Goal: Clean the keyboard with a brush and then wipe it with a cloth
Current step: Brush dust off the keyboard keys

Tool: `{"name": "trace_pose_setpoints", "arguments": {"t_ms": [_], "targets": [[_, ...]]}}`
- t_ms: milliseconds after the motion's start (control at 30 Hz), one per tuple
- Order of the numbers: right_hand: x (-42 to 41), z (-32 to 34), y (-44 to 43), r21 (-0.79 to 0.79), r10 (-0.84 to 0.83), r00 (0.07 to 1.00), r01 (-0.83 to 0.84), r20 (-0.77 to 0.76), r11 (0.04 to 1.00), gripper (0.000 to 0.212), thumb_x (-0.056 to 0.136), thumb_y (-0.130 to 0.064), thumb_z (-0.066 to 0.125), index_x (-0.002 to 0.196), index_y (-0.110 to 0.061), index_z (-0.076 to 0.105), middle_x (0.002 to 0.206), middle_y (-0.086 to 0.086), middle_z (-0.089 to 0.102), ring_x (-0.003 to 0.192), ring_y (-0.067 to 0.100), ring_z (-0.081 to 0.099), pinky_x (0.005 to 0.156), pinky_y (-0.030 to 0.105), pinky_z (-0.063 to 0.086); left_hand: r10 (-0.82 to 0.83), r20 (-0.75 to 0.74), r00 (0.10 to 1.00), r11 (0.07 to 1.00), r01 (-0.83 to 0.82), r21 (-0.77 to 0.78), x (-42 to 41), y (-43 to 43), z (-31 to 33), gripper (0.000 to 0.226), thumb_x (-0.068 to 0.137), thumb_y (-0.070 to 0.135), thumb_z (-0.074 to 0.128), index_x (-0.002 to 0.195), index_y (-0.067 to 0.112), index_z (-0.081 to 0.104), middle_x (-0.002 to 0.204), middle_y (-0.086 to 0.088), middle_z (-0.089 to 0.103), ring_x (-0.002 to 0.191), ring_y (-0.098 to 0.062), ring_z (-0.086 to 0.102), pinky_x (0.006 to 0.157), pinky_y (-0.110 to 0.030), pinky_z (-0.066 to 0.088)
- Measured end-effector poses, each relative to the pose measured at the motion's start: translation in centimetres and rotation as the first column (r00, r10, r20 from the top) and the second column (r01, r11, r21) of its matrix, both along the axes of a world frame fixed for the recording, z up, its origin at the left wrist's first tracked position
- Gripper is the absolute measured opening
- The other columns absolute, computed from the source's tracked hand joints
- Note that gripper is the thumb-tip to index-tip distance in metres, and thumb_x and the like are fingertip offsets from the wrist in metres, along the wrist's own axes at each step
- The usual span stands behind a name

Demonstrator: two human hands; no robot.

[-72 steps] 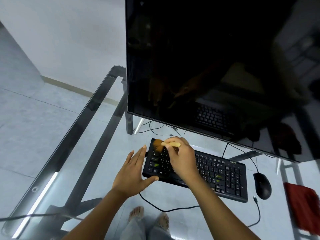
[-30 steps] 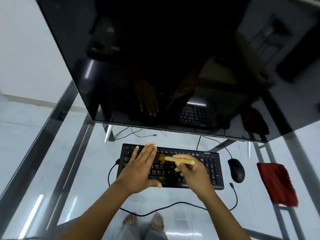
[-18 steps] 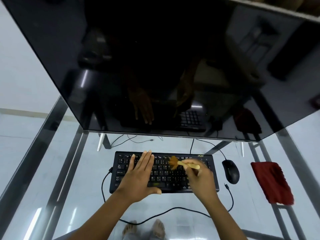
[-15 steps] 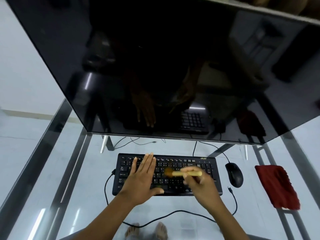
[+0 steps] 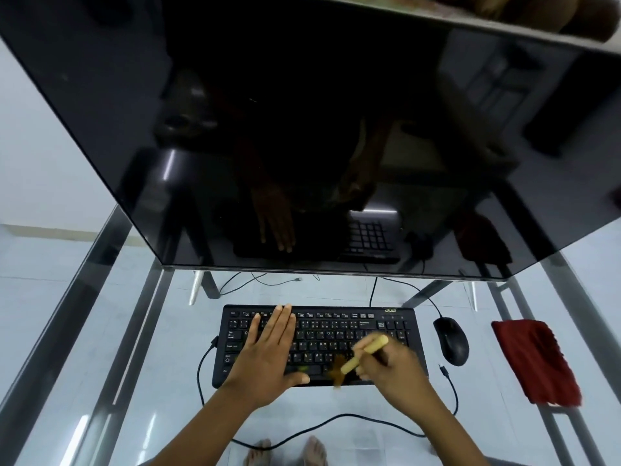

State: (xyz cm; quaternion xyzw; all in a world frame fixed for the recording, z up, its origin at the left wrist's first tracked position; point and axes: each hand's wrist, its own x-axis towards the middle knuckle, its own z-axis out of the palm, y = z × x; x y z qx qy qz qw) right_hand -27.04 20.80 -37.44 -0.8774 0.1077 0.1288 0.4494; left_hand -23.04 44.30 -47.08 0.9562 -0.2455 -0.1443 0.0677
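A black keyboard lies on the glass table under the monitor. My left hand rests flat on its left half, fingers together and pointing away from me. My right hand grips a small brush with a pale wooden handle; its brown bristles touch the keyboard's front edge near the middle. The brush is blurred by motion. A red cloth lies on the table at the right, beyond the mouse.
A large dark monitor hangs over the back of the glass table. A black mouse sits right of the keyboard. The keyboard's cable loops along the front. My bare feet show through the glass.
The brush has swept from the keyboard's upper middle rows down to its front edge, handle now angled up to the right. My left hand stays flat on the left half.
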Motion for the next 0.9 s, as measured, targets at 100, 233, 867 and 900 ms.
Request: {"name": "trace_pose_setpoints", "arguments": {"t_ms": [100,233,867,900], "targets": [[1.8,-0.2,0.1,-0.085,0.069,0.996,-0.065,0.047,0.994,0.011,0.092,-0.018,0.064,0.085,-0.024,0.068,0.08,-0.004,0.071,0.075,0.01,0.066,0.074,0.023,0.055,-0.004,-0.003,1.0,1.0,0.004,0.018,0.0,0.0,0.0,0.106,0.075,0.082,0.032,0.147,0.004,0.026,0.157,-0.011,0.024,0.146,-0.022,0.009,0.109,-0.048,0.01],[4.5,0.3,1.1,-0.056,-0.058,0.972,0.073,0.229,0.996,0.009,0.093,-0.016,0.063,0.091,-0.021,0.07,0.087,-0.004,0.069,0.078,0.011,0.067,0.077,0.018,0.053,0.002,0.022,1.0,1.0,-0.002,-0.004,0.0,-0.2,-0.3,0.106,0.075,0.082,0.031,0.147,0.005,0.027,0.157,-0.011,0.023,0.146,-0.022,0.01,0.11,-0.048,0.007],[1.6,-0.8,-6.3,-0.04,-0.213,0.953,0.226,0.215,0.973,0.019,0.091,-0.014,0.065,0.084,-0.032,0.07,0.084,-0.012,0.07,0.074,0.008,0.067,0.068,0.011,0.048,-0.088,0.022,0.996,0.986,0.09,-0.14,0.9,-6.4,2.1,0.098,0.085,0.074,0.037,0.153,0.016,-0.004,0.158,0.0,-0.02,0.143,-0.016,-0.025,0.118,-0.052,-0.005],[1.5,-0.7,-7.4,-0.104,-0.216,0.934,0.254,0.283,0.962,0.022,0.091,-0.014,0.065,0.083,-0.034,0.069,0.087,-0.015,0.069,0.076,0.006,0.065,0.068,0.009,0.047,-0.077,0.022,0.997,0.986,0.079,-0.147,1.0,-7.3,2.3,0.099,0.085,0.073,0.038,0.152,0.017,-0.008,0.157,0.001,-0.025,0.142,-0.016,-0.028,0.118,-0.052,-0.007]]}}
